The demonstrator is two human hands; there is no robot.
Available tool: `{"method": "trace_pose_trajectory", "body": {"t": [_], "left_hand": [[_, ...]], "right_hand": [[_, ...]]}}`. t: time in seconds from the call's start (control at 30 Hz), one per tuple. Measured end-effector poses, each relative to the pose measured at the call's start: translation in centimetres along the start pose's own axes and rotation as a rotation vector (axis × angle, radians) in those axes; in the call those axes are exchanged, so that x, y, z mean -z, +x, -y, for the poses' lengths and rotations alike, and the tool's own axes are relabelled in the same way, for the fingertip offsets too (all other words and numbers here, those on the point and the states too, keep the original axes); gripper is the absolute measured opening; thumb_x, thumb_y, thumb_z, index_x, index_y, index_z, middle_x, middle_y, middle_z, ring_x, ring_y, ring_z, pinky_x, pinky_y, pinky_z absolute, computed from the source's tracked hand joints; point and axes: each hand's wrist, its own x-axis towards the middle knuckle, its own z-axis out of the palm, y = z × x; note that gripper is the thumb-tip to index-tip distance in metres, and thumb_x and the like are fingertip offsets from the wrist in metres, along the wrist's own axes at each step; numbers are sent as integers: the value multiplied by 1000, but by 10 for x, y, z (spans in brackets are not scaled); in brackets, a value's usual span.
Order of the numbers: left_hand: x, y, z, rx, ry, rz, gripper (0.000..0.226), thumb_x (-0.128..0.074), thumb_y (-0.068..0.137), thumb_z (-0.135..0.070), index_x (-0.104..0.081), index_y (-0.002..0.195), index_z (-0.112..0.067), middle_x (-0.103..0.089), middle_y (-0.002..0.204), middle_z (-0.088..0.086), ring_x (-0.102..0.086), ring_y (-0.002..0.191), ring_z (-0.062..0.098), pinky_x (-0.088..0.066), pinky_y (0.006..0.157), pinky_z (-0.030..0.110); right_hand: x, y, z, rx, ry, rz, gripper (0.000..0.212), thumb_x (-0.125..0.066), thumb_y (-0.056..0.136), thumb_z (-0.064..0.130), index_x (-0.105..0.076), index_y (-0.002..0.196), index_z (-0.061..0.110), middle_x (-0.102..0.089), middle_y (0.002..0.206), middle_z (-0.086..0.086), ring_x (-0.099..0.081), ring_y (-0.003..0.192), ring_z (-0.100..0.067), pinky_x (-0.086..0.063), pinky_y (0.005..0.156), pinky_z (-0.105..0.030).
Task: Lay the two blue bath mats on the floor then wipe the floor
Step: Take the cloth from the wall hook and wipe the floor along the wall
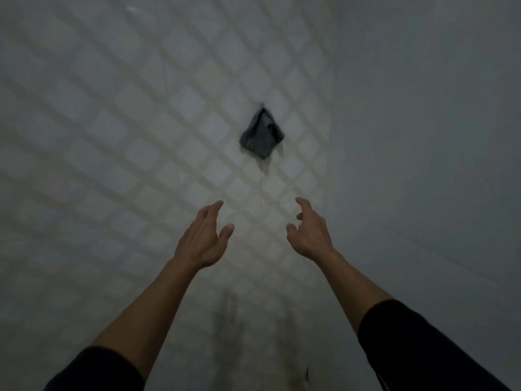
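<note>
Dark sleeves point(95, 371) frame the near edge of the view, bare forearms running forward from them over a tiled floor point(118, 153) of pale squares. Both hands hang in the air above the tiles and grip nothing: the left hand point(201, 239) has its fingers nearly straight and its thumb spread, while the right hand point(308, 231) has its fingers loosely bent, its forefinger pointing ahead.

Farther off, straight ahead of the gap between the hands, lies a small crumpled dark cloth point(261, 134), bunched into a rough peak on the floor. It is well apart from both hands and sits slightly to the right of the midline, so the right hand looks a little nearer to it. Its heap has no clear long axis. No blue bath mat shows anywhere, so whether the mats are laid cannot be told. A plain grey wall point(423, 108) rises on the right. Blur softens the tiles. Reaching the cloth would likely mean stretching both arms farther forward.
</note>
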Motion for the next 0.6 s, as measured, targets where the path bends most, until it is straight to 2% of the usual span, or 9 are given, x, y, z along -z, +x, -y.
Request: {"method": "trace_pose_trajectory", "body": {"t": [0.17, 0.33, 0.5, 0.6], "left_hand": [[-21, 76, -18, -26, 17, -60, 69, -47, 99, -48, -19, 157, -24, -25, 162, 4, -36, 144, 25, -35, 114, 42], [-40, 154, -30, 60, 68, -24, 73, -50, 97, -49, -16, 157, -25, -26, 163, 3, -29, 148, 24, -31, 117, 43], [-43, 239, -44, 128, 85, -107, 72, -55, 95, -47, -25, 154, -20, -44, 152, 11, -46, 136, 30, -43, 109, 46], [-44, 283, -56, 131, 112, -174, 67, -57, 95, -38, -30, 152, -15, -47, 147, 13, -48, 132, 33, -45, 106, 44]], "right_hand": [[10, 88, -10, 28, 99, -38, 64, -58, 90, 25, -29, 147, 28, -53, 132, -10, -57, 114, -28, -49, 96, -42], [18, 180, -20, 39, 158, -8, 53, -60, 91, 24, -41, 141, 22, -56, 132, -12, -58, 114, -28, -51, 96, -44], [26, 266, -24, 99, 202, -3, 48, -59, 93, 25, -47, 138, 16, -57, 132, -12, -54, 119, -24, -42, 92, -28], [24, 306, -20, 133, 230, 21, 49, -58, 93, 25, -46, 139, 15, -56, 134, -13, -54, 120, -26, -43, 93, -28]]}}
